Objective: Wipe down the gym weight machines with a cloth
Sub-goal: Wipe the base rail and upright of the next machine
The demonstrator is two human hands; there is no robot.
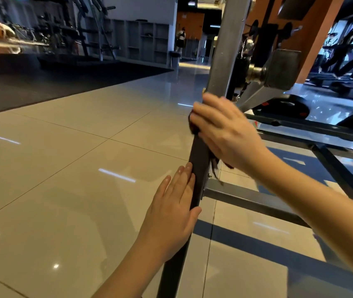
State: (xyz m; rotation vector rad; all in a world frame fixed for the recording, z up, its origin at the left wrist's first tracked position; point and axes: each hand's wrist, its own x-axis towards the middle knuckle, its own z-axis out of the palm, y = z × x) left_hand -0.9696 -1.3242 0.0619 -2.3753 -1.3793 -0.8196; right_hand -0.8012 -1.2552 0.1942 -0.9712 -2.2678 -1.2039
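Open tiled floor [74, 168] lies left of the upright post [199, 155]; crossbars [246, 198] crowd its right.

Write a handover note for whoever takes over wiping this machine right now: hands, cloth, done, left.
Right hand: grips the dark cloth, pressed on the machine's slanted post about midway up.
Left hand: fingers straight, resting on the post lower down.
Done: cannot tell which stretches are already wiped.
Left: likely the rest of the post, then the frame bars behind it.
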